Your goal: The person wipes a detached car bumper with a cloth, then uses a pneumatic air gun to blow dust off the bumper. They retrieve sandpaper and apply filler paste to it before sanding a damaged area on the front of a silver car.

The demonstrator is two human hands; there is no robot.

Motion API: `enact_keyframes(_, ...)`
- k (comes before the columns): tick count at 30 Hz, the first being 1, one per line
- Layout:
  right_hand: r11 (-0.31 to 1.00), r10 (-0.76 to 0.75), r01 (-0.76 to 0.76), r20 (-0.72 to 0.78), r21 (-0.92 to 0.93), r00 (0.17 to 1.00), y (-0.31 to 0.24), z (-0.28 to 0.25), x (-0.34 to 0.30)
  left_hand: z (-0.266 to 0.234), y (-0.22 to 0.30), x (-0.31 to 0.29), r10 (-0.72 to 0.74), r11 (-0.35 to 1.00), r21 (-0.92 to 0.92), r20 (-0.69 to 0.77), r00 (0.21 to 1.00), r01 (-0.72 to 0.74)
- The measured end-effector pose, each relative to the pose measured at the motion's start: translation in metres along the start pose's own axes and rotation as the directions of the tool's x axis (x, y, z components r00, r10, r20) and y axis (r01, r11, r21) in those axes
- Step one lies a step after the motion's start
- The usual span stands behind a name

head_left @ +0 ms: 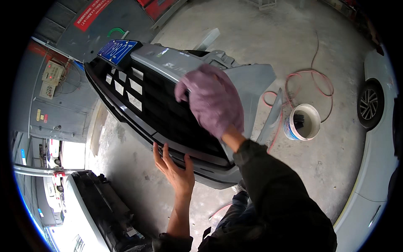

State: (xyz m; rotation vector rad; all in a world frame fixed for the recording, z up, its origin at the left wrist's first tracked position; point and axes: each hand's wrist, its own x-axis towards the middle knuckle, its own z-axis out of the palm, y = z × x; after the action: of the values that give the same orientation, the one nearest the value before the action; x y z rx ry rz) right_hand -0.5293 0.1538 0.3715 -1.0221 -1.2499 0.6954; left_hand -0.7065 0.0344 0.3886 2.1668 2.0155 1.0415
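A detached grey car body part, which looks like a bumper [252,82], lies across the middle with a wide glossy dark section [161,101]. A blue number plate [119,51] is fixed at its far left end. My right hand is covered by a purple cloth [216,101], slightly blurred, over the grey upper edge beside the dark section. The cloth hides its fingers. My bare left hand [178,174] is open with its fingers apart. Its fingertips are at the near black trim [176,157]; whether they press on it I cannot tell.
A white bucket [311,122] with a dark object inside stands on the concrete floor at right, near a coiled red hose [310,71]. A white car [369,176] fills the right rim. Lower left, a pale vehicle [84,210] has dark parts exposed. A control box [52,72] hangs on the left wall.
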Motion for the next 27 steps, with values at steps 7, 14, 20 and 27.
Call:
enact_keyframes(7,0.989,0.015,-0.023,0.055,0.146,0.998,0.004,-0.025,0.066,0.006,-0.005,-0.004,-0.012,0.998,0.058,-0.013,1.0,0.013)
enact_keyframes(14,0.973,0.208,-0.22,-0.148,-0.07,0.967,0.101,-0.064,-0.027,0.015,0.003,-0.001,-0.005,1.0,-0.001,-0.014,1.0,0.005)
enact_keyframes(20,0.917,0.319,-0.342,-0.139,-0.205,0.938,0.115,-0.028,-0.106,0.017,0.002,-0.002,0.047,0.998,0.049,-0.02,0.999,-0.046)
enact_keyframes(27,0.974,0.057,-0.056,0.002,-0.219,0.998,0.084,-0.017,-0.041,0.016,-0.006,-0.008,0.04,0.998,0.051,-0.041,0.998,-0.038)
